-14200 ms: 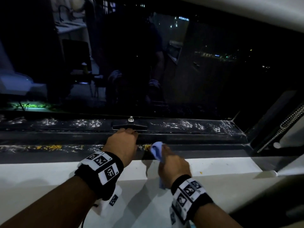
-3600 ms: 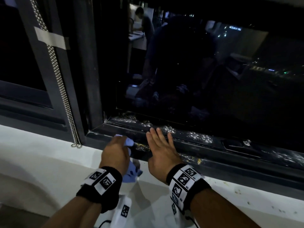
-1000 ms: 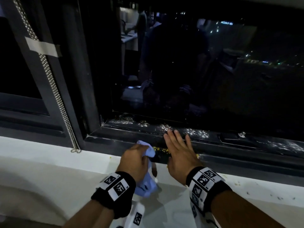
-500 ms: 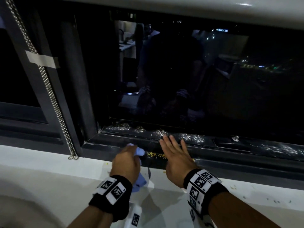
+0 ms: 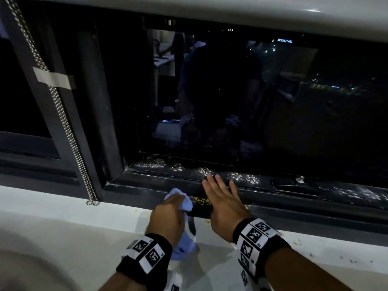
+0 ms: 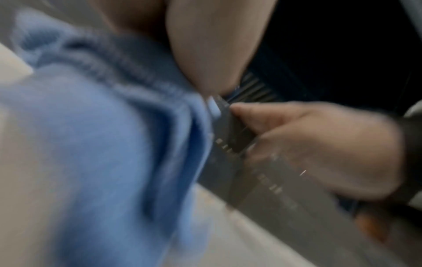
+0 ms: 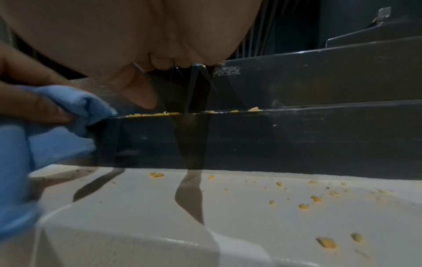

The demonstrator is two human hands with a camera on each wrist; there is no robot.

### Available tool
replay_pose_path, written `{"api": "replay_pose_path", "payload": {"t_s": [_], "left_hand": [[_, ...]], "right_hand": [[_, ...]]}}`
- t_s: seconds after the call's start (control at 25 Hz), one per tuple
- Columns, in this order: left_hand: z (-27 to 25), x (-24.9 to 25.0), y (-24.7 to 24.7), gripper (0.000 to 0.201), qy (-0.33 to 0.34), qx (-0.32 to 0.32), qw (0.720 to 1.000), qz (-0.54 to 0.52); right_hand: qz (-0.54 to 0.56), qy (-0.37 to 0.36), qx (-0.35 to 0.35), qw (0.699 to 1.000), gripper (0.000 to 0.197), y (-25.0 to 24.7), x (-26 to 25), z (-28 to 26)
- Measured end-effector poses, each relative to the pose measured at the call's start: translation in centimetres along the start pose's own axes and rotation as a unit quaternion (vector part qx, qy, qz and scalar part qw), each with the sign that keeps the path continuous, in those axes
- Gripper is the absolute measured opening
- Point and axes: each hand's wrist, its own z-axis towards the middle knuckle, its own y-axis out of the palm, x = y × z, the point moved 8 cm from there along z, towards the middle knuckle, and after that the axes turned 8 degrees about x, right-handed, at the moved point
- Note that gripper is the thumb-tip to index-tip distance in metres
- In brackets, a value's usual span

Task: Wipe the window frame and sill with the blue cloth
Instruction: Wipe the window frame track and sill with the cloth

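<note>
My left hand [image 5: 170, 213] grips the bunched blue cloth [image 5: 182, 201] and holds it against the lower rail of the dark window frame [image 5: 294, 208], near the frame's left corner. The cloth [image 6: 91, 144] hangs down over the white sill [image 5: 73, 227] below my palm. Just right of it, my right hand [image 5: 222, 200] lies flat on the rail with straight fingers spread toward the glass. Yellow crumbs [image 7: 155, 114] sit on the rail between the cloth [image 7: 75, 112] and my right hand, and more crumbs [image 7: 303, 206] dot the sill.
A beaded metal chain [image 5: 63, 122] hangs down the vertical frame post at left, taped near the top. A window handle [image 5: 298, 183] sits on the rail to the right. White dust specks cover the inner ledge [image 5: 241, 175] under the dark glass.
Both hands have stayed together on the rail near the left corner, the left hand rubbing the cloth back and forth a little. My head has tipped up slightly.
</note>
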Motion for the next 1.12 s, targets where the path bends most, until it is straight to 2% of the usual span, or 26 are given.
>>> {"api": "replay_pose_path", "payload": {"t_s": [0.04, 0.08, 0.12, 0.24, 0.28, 0.32, 0.4, 0.48, 0.52, 0.64, 0.68, 0.84, 0.88, 1.0, 1.04, 1.12], "left_hand": [[0.2, 0.5, 0.5, 0.027, 0.028, -0.032, 0.999, -0.015], [0.6, 0.4, 0.7, 0.026, 0.029, -0.060, 0.997, -0.026], [0.9, -0.2, 0.2, 0.027, 0.011, -0.052, 0.998, -0.036], [1.4, -1.8, -1.9, 0.031, -0.077, 0.078, 0.994, -0.014], [1.1, -1.5, -1.7, 0.029, -0.089, 0.085, 0.992, 0.001], [0.8, -0.7, -1.0, 0.027, -0.084, 0.070, 0.994, 0.005], [0.3, 1.3, 0.8, 0.024, 0.002, 0.024, 1.000, -0.008], [0.3, 1.6, 1.1, 0.026, 0.038, -0.022, 0.999, -0.028], [0.5, 1.2, 0.4, 0.027, 0.025, -0.018, 0.999, -0.029], [0.5, -0.3, -1.5, 0.025, -0.063, 0.076, 0.994, -0.036], [0.4, 0.3, -1.1, 0.024, -0.068, 0.069, 0.995, -0.026], [-0.2, 3.0, 2.4, 0.025, 0.008, -0.061, 0.998, -0.028], [0.0, 2.6, 2.2, 0.026, -0.008, -0.061, 0.998, -0.031], [0.4, 0.3, -0.1, 0.028, -0.100, 0.068, 0.993, 0.002], [0.1, 0.5, 0.2, 0.025, -0.105, 0.073, 0.991, 0.024], [-0.4, 2.1, 2.2, 0.023, -0.064, 0.018, 0.997, 0.031]], "right_hand": [[0.000, -0.002, 0.000, 1.000, 0.086, 0.0, 0.0, 0.0], [0.000, -0.005, -0.001, 1.000, 0.087, 0.0, 0.0, 0.0], [0.002, -0.007, -0.003, 1.000, 0.087, 0.0, -0.1, -0.1], [0.007, -0.009, -0.005, 1.000, 0.089, -0.3, 0.0, -0.2], [0.004, -0.011, -0.008, 1.000, 0.090, -0.3, 0.0, -0.2], [0.000, -0.011, -0.010, 1.000, 0.091, -0.1, 0.0, -0.2], [-0.005, -0.011, -0.009, 1.000, 0.094, 0.0, 0.2, -0.1], [-0.004, -0.013, -0.014, 1.000, 0.095, 0.0, 0.1, 0.1], [-0.003, -0.015, -0.018, 1.000, 0.095, 0.0, 0.1, 0.1], [-0.005, -0.031, -0.028, 0.999, 0.091, -0.7, 0.4, -0.5], [-0.005, -0.030, -0.019, 0.999, 0.089, -1.1, 0.8, -0.9], [-0.050, 0.053, 0.028, 0.997, 0.084, -2.7, 5.6, -3.5], [-0.057, 0.078, 0.020, 0.995, 0.084, -2.5, 6.9, -4.1], [-0.050, 0.112, 0.008, 0.992, 0.085, -1.8, 8.6, -5.0], [-0.045, 0.112, 0.007, 0.993, 0.086, -1.5, 8.6, -5.0], [-0.037, 0.113, 0.009, 0.993, 0.090, -1.3, 8.6, -5.0]]}}
